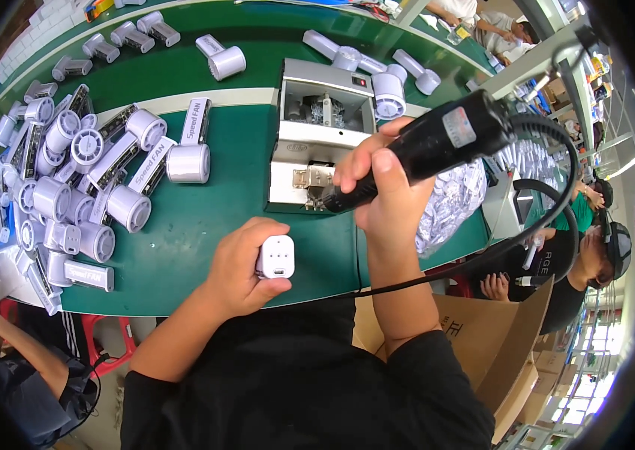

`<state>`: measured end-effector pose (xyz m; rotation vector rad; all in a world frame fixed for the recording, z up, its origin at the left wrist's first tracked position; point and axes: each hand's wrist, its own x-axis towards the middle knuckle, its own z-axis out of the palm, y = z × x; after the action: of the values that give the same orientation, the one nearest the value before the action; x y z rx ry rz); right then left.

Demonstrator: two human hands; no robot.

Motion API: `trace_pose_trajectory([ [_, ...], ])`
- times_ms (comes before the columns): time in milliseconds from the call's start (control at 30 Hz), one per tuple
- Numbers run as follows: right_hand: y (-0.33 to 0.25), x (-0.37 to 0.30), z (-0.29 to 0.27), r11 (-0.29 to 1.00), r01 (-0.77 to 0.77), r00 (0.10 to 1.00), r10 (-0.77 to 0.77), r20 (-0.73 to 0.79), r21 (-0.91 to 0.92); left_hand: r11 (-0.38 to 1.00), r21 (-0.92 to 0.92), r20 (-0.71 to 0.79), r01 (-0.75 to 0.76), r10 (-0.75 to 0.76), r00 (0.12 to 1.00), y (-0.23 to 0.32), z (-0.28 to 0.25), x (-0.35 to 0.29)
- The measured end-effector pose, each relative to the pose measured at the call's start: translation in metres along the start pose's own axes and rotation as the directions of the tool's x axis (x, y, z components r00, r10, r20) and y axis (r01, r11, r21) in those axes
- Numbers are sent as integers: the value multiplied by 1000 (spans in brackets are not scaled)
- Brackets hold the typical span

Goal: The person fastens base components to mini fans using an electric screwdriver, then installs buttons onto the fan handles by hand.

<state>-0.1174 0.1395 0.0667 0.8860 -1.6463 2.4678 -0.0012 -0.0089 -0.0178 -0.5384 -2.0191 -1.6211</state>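
Note:
My left hand [240, 264] is closed round a white handheld fan [278, 259], whose end face with small dots and a port slot points up at me. My right hand [386, 184] grips a black electric screwdriver [430, 142], held at a slant with its cable running off to the right. The screwdriver's nose is at the metal pick-up block of a grey screw feeder [281, 142]. Whether the bit touches a screw there is hidden. Loose screws lie in the feeder's upper tray.
Many white fans [53, 199] are heaped on the left of the green table [205, 214]. More fans [221, 58] lie along the back. Right of the feeder sits a pile of white parts in clear plastic [452, 199]. An open cardboard box [482, 330] stands below right. Other people work at both sides.

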Motion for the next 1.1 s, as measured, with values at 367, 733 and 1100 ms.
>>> trace_pose_trajectory([
  [367, -69, -20, 27, 943, 91, 964, -165, 209, 321, 988, 146, 72, 52, -63, 995, 12, 3, 8],
  [733, -63, -16, 29, 974, -26, 960, -38, 276, 226, 988, 154, 118, 13, -31, 993, 8, 4, 11],
  [1100, -10, 1, 4, 994, 66, 997, -63, 37, -86, 994, 35, 34, 100, -102, 994, 2, 5, 0],
])
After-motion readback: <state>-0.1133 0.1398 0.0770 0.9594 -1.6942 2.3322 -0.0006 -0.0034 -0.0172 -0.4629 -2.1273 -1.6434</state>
